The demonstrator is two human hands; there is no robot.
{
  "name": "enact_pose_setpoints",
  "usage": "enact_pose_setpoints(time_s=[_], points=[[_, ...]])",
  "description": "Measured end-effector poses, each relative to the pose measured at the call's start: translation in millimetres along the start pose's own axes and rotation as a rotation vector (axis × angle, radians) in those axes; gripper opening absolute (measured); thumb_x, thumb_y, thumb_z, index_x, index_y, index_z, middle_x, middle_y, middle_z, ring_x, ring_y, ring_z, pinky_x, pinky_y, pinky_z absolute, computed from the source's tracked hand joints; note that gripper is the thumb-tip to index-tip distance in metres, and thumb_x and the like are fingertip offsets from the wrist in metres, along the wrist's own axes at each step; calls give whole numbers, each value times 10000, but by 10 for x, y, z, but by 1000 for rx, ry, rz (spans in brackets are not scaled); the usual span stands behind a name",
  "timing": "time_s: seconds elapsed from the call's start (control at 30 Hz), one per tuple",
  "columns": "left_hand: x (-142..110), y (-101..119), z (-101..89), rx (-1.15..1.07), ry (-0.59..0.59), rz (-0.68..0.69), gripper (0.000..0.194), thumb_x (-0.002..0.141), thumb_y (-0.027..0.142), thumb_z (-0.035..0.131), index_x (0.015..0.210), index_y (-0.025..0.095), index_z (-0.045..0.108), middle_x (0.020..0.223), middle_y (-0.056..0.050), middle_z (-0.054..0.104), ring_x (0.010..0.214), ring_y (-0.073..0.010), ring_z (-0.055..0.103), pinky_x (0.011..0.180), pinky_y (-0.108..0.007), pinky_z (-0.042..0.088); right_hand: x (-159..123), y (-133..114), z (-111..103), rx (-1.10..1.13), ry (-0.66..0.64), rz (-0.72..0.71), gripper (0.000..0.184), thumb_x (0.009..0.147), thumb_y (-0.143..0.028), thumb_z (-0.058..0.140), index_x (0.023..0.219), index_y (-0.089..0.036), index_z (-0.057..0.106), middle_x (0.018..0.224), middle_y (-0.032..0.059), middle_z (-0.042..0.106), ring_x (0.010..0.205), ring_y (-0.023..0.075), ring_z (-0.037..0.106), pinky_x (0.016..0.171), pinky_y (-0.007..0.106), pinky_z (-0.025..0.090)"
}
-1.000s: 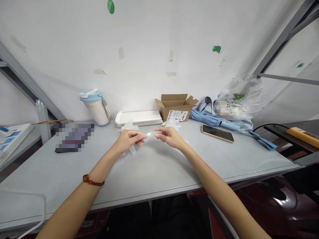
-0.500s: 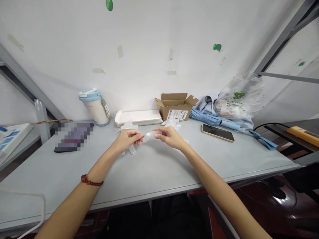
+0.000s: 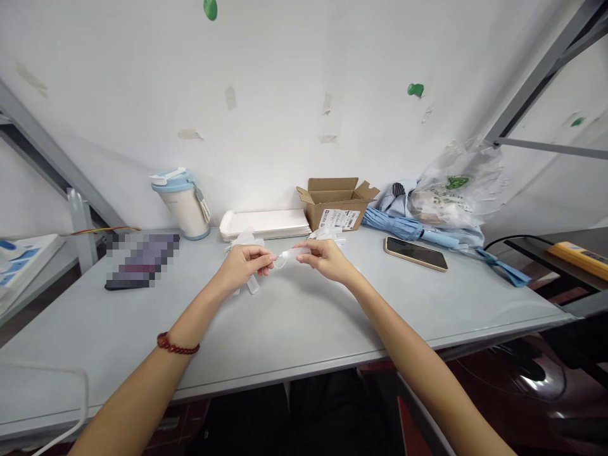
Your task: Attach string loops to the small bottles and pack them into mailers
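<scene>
My left hand [image 3: 243, 265] is closed, its thumb and fingers pinching the loop end of a small translucent white plastic piece [image 3: 285, 255]. On the opposite side, my right hand [image 3: 329, 259] grips the wider end of that piece between thumb and fingers. Both hands hold it just above the table, with a thin curved loop showing in the gap between them. Similar translucent white pieces [image 3: 253, 286] lie under and behind my left hand. More clear pieces [image 3: 332, 234] sit behind my right hand, partly hidden by it.
A stack of white trays [image 3: 266, 223] and an open cardboard box [image 3: 340, 212] stand against the wall. To their left is a cream tumbler [image 3: 185, 206]. A phone [image 3: 416, 254], a blue umbrella [image 3: 394, 223] and a plastic bag [image 3: 451, 190] are at right. The grey table [image 3: 304, 335] has a front edge.
Both hands keep hold of the same white piece in nearly the same place. My right index finger looks slightly straighter along it. The view has shifted very little.
</scene>
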State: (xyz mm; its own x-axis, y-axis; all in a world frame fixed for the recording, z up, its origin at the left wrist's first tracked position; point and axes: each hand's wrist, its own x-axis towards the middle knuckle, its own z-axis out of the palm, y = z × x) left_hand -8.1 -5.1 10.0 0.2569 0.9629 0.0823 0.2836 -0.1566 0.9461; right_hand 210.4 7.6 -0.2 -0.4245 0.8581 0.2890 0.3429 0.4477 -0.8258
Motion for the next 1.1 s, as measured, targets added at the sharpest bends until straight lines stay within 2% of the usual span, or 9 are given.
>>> enact_pose_setpoints(time_s=[0.33, 0.53, 0.73, 0.93, 1.1], points=[[-3, 20, -55, -58, 16, -22, 236, 670, 384, 699, 646, 151, 671, 621, -13, 624, 536, -106, 530, 567, -244, 454, 13, 10, -12, -35, 3, 3, 253, 792, -309, 603, 956, -132, 678, 635, -16, 530, 563, 92, 424, 557, 227, 352], [34, -2, -286, -42, 115, -57, 224, 639, 375, 717, 626, 157, 669, 589, -11, 616, 534, -115, 540, 549, -246, 454, 39, 99, -60, -330, 64, -36, 138, 822, -241, 585, 870, -135, 659, 753, 42, 625, 624, 116, 499, 620, 251, 381], [52, -40, -456, 38, 218, -120, 225, 611, 374, 723, 612, 155, 677, 601, -21, 633, 553, -130, 555, 560, -254, 462, 41, 160, -145, -500, 120, -84, 127, 849, -191, 539, 762, -150, 623, 709, 35, 621, 625, 114, 501, 608, 233, 347], [82, -147, -564, 100, 219, -209, 229, 613, 386, 701, 628, 158, 686, 636, -38, 665, 591, -155, 596, 580, -266, 479, 23, 164, -210, -618, 64, 19, 210, 846, -224, 547, 645, -164, 540, 605, 8, 550, 569, 108, 437, 546, 230, 277], [119, -152, -531, 205, 274, -307, 171, 601, 334, 668, 584, 164, 661, 614, -36, 663, 590, -172, 621, 535, -254, 469, 8, 180, -266, -705, -36, 171, 222, 835, -257, 553, 632, -171, 524, 655, 28, 593, 605, 121, 469, 546, 231, 272]])
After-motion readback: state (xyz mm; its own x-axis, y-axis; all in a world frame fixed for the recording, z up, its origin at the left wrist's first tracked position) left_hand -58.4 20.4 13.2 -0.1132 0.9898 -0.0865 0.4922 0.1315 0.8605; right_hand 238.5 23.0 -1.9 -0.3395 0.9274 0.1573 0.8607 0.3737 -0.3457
